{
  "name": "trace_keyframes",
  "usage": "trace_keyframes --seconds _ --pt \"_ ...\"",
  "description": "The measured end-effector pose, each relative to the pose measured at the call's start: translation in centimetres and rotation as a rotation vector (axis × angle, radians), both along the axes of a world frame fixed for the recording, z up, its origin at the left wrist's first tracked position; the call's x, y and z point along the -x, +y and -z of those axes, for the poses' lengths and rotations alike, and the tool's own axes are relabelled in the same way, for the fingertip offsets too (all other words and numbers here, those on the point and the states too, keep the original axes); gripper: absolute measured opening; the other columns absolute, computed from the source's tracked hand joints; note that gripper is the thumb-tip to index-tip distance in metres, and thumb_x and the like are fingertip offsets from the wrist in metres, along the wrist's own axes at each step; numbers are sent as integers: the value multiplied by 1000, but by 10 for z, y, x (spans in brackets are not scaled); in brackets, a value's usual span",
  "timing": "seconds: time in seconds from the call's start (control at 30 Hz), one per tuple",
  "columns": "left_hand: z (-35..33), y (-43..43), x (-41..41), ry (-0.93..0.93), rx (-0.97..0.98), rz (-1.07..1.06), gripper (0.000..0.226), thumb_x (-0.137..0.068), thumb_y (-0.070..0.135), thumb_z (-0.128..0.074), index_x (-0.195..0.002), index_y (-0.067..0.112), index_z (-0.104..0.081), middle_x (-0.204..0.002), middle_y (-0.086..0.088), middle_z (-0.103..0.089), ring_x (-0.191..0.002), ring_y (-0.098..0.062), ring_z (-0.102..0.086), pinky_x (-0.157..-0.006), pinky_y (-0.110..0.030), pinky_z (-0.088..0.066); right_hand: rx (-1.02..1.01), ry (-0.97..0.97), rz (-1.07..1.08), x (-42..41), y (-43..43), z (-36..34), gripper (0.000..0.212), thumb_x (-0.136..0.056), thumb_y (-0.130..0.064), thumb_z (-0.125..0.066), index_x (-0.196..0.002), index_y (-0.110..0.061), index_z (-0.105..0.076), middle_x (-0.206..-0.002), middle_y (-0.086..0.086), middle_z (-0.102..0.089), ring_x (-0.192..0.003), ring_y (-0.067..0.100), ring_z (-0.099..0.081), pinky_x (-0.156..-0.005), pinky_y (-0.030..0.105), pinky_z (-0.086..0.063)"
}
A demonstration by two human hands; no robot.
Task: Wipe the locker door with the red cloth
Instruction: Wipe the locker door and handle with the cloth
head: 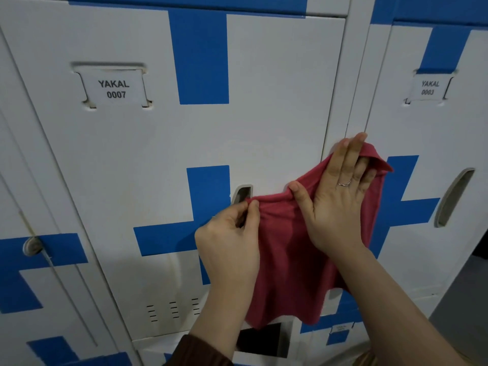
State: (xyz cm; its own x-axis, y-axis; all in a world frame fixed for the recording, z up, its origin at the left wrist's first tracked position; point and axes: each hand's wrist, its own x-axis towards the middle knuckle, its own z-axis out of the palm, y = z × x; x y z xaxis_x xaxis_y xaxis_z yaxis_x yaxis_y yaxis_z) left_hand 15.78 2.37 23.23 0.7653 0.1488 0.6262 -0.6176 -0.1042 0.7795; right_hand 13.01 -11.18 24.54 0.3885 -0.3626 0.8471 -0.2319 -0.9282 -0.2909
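Nearest the camera, two bare forearms are reaching up and forward, a dark sleeve (195, 347) showing at the left wrist's base. The left hand (229, 233) is pinching the upper left edge of the red cloth (290, 260) between thumb and fingers, clamped on the fabric. The right hand (340, 196), wearing a ring (344, 183), is lying flat with fingers spread over the cloth's upper right part, its thumb hooked under a fold; the two hands are holding the cloth stretched between them, and its lower part is hanging loose below them. Behind the hands, the cloth is hanging in front of the white locker door (264, 101) with blue patches, near its right edge, just right of the handle slot (241, 194). Above and left of the hands, a label (115, 88) is reading YAKAL 0007.
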Motion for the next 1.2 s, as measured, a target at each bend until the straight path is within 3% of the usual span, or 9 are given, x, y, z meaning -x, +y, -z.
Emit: trace_keyframes --seconds 0.17,0.27,0.47,0.73,1.03,1.2 --pt "-11 -2 -1 -72 7 -23 21 -77 27 -65 -80 9 -75 -66 0 -71 -61 -11 -65 -69 -22 -48 2 -1 0 0 0 1 87 -85 -67 -21 -142 -10 12 -150 10 14 -135 15 21 -109 42 16" --pt "0 0 1 -66 -13 -17 26 -77 32 -63 -79 10 -75 -65 1 -71 -59 -9 -65 -64 -20 -50 -6 0 -2 -1 0 0 87 -85 -67 -21 -142 -11 12 -151 14 12 -135 14 22 -109 39 18" --pt "14 3 4 -5 -75 -19 23 -74 30 -64 -76 10 -76 -64 0 -71 -63 -5 -63 -61 0 -38 0 3 4 0 0 0 87 -85 -67 -23 -143 -12 12 -151 13 12 -135 15 22 -109 43 16" --pt "-18 -1 3 -25 3 -39 24 -76 31 -63 -77 11 -76 -65 0 -70 -62 -15 -66 -69 -28 -51 -2 -2 6 0 0 1 87 -85 -67 -22 -143 -12 11 -151 12 12 -135 13 26 -109 42 16" --pt "2 6 5 33 -84 -29 28 -74 36 -62 -75 12 -76 -62 0 -70 -59 -13 -66 -66 -27 -53 -3 -7 12 0 0 1 87 -84 -68 -22 -143 -13 11 -151 12 11 -135 14 22 -109 41 16" --pt "-12 4 3 46 -93 -38 18 -81 29 -70 -80 12 -76 -67 0 -71 -66 -15 -66 -69 -19 -41 2 -4 16 0 0 0 87 -85 -68 -21 -143 -13 11 -151 12 11 -135 14 25 -109 42 16"
